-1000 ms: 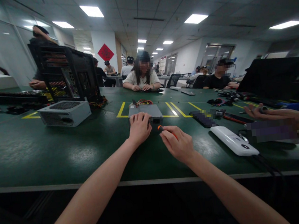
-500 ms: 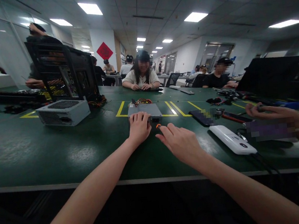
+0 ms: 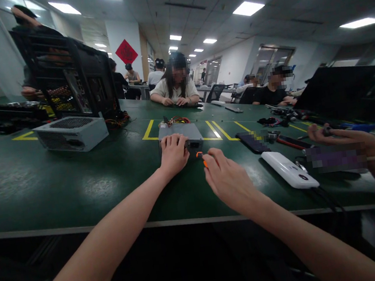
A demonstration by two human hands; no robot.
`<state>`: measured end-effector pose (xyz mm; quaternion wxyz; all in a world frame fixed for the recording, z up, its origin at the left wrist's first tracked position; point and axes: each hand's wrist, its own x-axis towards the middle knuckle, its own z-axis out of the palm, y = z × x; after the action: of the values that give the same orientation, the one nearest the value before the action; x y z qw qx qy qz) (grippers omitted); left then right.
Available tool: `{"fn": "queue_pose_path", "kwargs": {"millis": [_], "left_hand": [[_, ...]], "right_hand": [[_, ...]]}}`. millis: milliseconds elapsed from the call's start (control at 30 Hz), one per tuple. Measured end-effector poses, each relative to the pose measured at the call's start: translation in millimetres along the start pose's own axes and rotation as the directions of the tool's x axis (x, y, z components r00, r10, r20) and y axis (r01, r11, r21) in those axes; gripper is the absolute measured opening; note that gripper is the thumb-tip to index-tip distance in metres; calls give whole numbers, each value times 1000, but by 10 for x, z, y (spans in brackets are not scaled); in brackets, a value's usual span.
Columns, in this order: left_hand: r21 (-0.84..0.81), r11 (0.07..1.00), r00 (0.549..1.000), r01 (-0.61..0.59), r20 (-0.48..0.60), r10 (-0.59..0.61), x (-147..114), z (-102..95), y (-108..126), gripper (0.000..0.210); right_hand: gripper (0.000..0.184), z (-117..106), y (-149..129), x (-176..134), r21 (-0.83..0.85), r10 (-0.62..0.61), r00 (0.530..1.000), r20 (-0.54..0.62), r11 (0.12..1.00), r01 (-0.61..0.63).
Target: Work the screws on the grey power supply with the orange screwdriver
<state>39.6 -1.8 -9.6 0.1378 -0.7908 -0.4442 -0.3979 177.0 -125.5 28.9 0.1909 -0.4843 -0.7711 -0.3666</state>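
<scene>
Head view: green table (image 3: 75, 172), lit room (image 3: 236, 64) — left grip (image 3: 174, 153) holds grey box (image 3: 186, 130), right grip (image 3: 227, 174) clasps orange tool (image 3: 205, 163).

Light source: white ceiling panels (image 3: 248, 8), glaring against a dim room. Green tabletop (image 3: 60, 192): carries hazy, pale reflections. Area below the table's front edge: lies in near-black shadow. Lens: wide-angle, stretches the sides; upper right corner darkens. Definition: soft, background details blur; pixelation masks several patches.
</scene>
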Motion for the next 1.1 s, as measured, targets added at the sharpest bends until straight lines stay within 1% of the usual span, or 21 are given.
{"fn": "queue_pose_path", "kwargs": {"millis": [100,133,200,267,333,400,467,567,633,667,733,833,867,967,1033,1100], "left_hand": [[2,1000,1000,-6,11,6,10,4,3,32],[1,1000,1000,-7,17,7,14,6,3,31],[2,1000,1000,-9,28,9,21,9,2,30],[14,1000,1000,-9,30,8,28,16,-1,30],[26,1000,1000,-10,28,10,35,28,-8,29],[31,999,1000,-11,23,11,43,40,-18,29],[33,999,1000,-11,21,10,49,47,-30,28],[21,1000,999,-15,33,14,48,39,-41,27],[6,1000,999,-21,35,21,41,23,-37,28],[1,1000,999,-22,31,22,37,15,-31,28],[-2,1000,1000,-20,21,20,31,3,-16,29],[4,1000,1000,-8,6,8,28,-1,7,29],[4,1000,1000,-6,2,5,28,-1,11,28],[-3,1000,1000,-10,1,10,26,-3,11,27],[-7,1000,1000,-17,3,17,19,-12,5,28],[-5,1000,1000,-28,7,28,7,-26,-2,30]], "right_hand": [[23,96,-46,-8,36,-103,993,-57,994,106],[22,132,-61,-2,27,-102,991,-83,994,105],[18,185,-94,23,-4,-48,990,-134,999,48],[15,202,-131,54,-11,-4,988,-152,1000,2],[14,196,-163,76,12,0,987,-159,1000,2],[17,193,-172,84,46,-40,984,-172,998,48],[23,213,-137,92,81,-102,974,-202,989,121],[30,278,6,147,92,-200,934,-295,967,237],[28,327,130,210,60,-237,900,-366,959,277],[26,350,188,238,47,-239,889,-391,959,278],[20,398,276,263,46,-222,882,-415,964,264],[15,475,328,192,87,-164,879,-448,970,226],[15,500,327,147,107,-146,886,-440,971,213],[19,552,300,21,141,-203,892,-403,950,280],[24,556,272,-15,151,-195,898,-395,950,273],[25,543,243,-11,154,-160,892,-423,957,245]]}}
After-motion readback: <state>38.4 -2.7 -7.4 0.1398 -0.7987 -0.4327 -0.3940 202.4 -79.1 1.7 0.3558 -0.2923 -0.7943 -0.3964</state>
